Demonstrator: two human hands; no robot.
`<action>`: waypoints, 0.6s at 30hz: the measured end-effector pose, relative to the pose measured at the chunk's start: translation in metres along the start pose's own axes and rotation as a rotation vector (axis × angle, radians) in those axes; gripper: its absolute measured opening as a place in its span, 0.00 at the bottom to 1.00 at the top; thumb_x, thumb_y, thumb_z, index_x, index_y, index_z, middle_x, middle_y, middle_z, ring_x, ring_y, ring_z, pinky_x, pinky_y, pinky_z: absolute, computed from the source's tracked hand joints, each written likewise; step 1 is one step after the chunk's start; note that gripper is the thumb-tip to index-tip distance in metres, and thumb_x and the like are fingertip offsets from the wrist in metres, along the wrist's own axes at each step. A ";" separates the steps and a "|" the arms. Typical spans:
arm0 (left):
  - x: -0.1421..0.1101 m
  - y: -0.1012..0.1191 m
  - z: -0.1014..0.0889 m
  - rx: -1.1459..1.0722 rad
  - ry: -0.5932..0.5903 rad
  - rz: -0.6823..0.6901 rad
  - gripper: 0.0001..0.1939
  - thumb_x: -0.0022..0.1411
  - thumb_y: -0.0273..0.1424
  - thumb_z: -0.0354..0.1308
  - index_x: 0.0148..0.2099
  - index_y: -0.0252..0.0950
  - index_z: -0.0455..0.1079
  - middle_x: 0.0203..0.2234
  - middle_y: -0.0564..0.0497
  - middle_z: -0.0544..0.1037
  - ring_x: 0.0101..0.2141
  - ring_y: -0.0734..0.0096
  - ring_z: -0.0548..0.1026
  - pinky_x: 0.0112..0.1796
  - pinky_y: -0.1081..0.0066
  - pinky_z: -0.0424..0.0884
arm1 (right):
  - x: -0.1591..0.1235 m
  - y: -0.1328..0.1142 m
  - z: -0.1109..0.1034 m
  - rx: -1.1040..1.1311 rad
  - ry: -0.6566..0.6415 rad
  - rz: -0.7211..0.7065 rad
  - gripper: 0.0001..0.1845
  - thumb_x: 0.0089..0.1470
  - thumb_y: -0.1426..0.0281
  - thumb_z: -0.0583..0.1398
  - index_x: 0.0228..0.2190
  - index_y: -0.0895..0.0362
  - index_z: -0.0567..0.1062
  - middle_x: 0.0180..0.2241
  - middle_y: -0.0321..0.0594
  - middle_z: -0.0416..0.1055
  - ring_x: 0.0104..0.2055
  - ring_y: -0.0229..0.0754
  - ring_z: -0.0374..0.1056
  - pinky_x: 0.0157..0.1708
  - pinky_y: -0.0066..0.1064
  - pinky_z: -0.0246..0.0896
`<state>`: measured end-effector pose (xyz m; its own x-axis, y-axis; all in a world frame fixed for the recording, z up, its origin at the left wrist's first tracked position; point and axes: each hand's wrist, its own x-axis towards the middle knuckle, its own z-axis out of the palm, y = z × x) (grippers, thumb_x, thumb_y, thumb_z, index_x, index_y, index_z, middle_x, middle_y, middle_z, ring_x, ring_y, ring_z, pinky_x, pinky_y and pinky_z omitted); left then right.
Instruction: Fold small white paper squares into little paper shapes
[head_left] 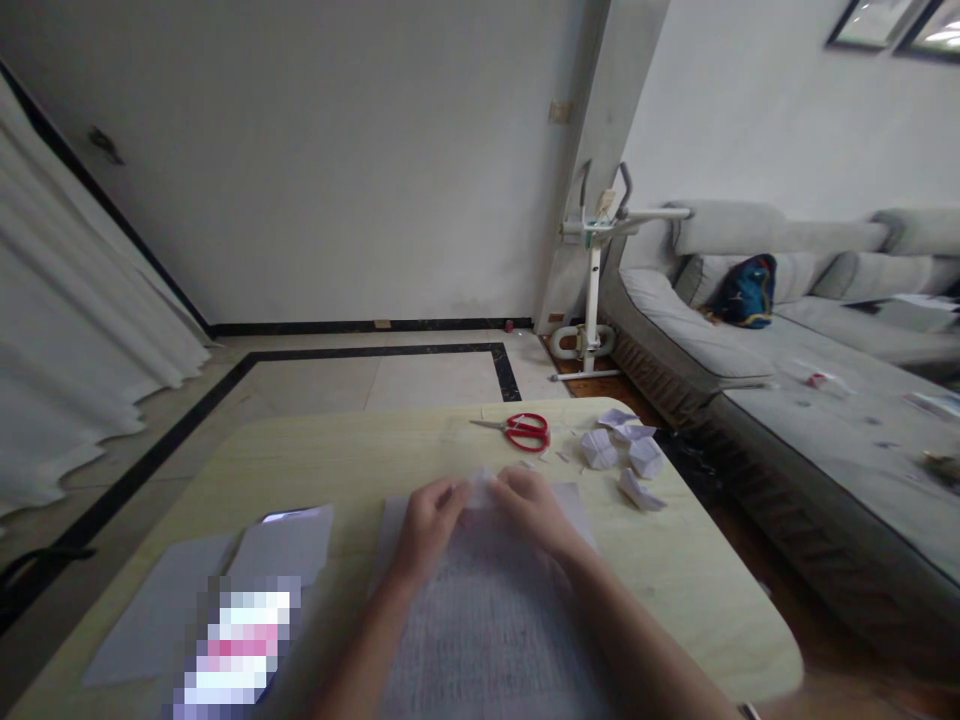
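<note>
Near the middle of the table, my left hand (435,520) and my right hand (531,505) come close together with a small piece of white paper (482,490) pinched between them. Both hands are over a large written sheet (495,620) that lies flat, its lines too blurred to read. Just beyond the hands lie red-handled scissors (517,430), blades toward the left. To their right several folded paper pieces (600,449) lie loosely grouped, with tiny scraps near them.
White sheets (161,605) and a pixelated bright object (236,650) lie on the left of the wooden table (352,450). Beyond the table's right edge stands a grey sofa (847,500); white exercise equipment (592,280) stands by the wall. A white curtain (67,290) hangs at left.
</note>
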<state>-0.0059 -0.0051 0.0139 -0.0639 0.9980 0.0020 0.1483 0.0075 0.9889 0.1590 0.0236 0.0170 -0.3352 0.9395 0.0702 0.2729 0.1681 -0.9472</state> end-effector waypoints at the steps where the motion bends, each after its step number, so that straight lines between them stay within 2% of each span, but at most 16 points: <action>1: 0.000 0.000 0.000 -0.005 -0.003 0.003 0.17 0.57 0.41 0.57 0.25 0.32 0.72 0.17 0.54 0.71 0.21 0.73 0.69 0.23 0.76 0.63 | 0.000 0.000 0.000 -0.010 0.005 -0.011 0.25 0.56 0.51 0.53 0.19 0.58 0.64 0.20 0.32 0.57 0.24 0.34 0.55 0.22 0.25 0.49; 2: 0.000 -0.001 0.000 -0.021 -0.011 0.005 0.16 0.57 0.41 0.57 0.28 0.32 0.73 0.19 0.53 0.73 0.22 0.72 0.70 0.24 0.76 0.64 | 0.000 0.001 0.000 -0.018 0.011 -0.019 0.25 0.56 0.51 0.53 0.19 0.58 0.63 0.20 0.32 0.57 0.24 0.34 0.54 0.22 0.25 0.49; 4: 0.000 -0.001 0.001 -0.078 -0.039 0.002 0.16 0.57 0.40 0.58 0.40 0.32 0.75 0.26 0.50 0.77 0.25 0.70 0.73 0.27 0.75 0.67 | 0.000 0.002 -0.001 -0.021 0.013 -0.018 0.25 0.56 0.51 0.53 0.19 0.57 0.63 0.20 0.32 0.57 0.24 0.34 0.54 0.22 0.25 0.49; 6: -0.001 0.000 0.001 -0.126 -0.059 0.002 0.22 0.56 0.39 0.59 0.52 0.35 0.70 0.36 0.48 0.79 0.30 0.68 0.75 0.31 0.73 0.70 | 0.001 0.004 0.000 -0.006 0.019 0.009 0.25 0.56 0.51 0.53 0.19 0.58 0.64 0.20 0.32 0.57 0.24 0.34 0.55 0.22 0.25 0.48; 7: -0.002 0.000 0.001 -0.129 -0.065 0.007 0.24 0.56 0.38 0.60 0.54 0.35 0.68 0.39 0.47 0.79 0.32 0.67 0.76 0.32 0.72 0.71 | 0.001 0.005 0.000 0.007 0.024 0.025 0.25 0.56 0.51 0.54 0.20 0.58 0.64 0.20 0.32 0.58 0.23 0.34 0.55 0.22 0.25 0.48; 12: -0.003 0.001 0.000 -0.039 -0.097 0.039 0.16 0.55 0.35 0.60 0.45 0.34 0.76 0.38 0.45 0.80 0.34 0.63 0.77 0.36 0.70 0.72 | 0.003 0.008 -0.001 0.071 0.055 0.054 0.23 0.54 0.52 0.56 0.20 0.58 0.65 0.19 0.31 0.58 0.23 0.34 0.55 0.21 0.24 0.49; 16: -0.002 0.000 -0.001 0.005 -0.104 0.039 0.16 0.54 0.35 0.61 0.45 0.35 0.75 0.36 0.45 0.80 0.34 0.62 0.77 0.36 0.69 0.71 | 0.003 0.009 0.000 0.066 0.045 0.059 0.21 0.55 0.55 0.56 0.21 0.59 0.67 0.21 0.33 0.61 0.24 0.35 0.58 0.22 0.25 0.51; 18: 0.000 -0.001 -0.001 -0.009 -0.072 0.020 0.17 0.54 0.35 0.61 0.46 0.34 0.75 0.36 0.45 0.80 0.34 0.62 0.77 0.35 0.70 0.71 | 0.003 0.009 0.002 0.057 0.068 0.020 0.17 0.55 0.57 0.57 0.27 0.59 0.70 0.23 0.34 0.64 0.27 0.36 0.60 0.25 0.26 0.55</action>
<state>-0.0074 -0.0055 0.0128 0.0106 0.9999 0.0118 0.1395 -0.0132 0.9901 0.1589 0.0273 0.0078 -0.2675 0.9610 0.0700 0.2269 0.1334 -0.9647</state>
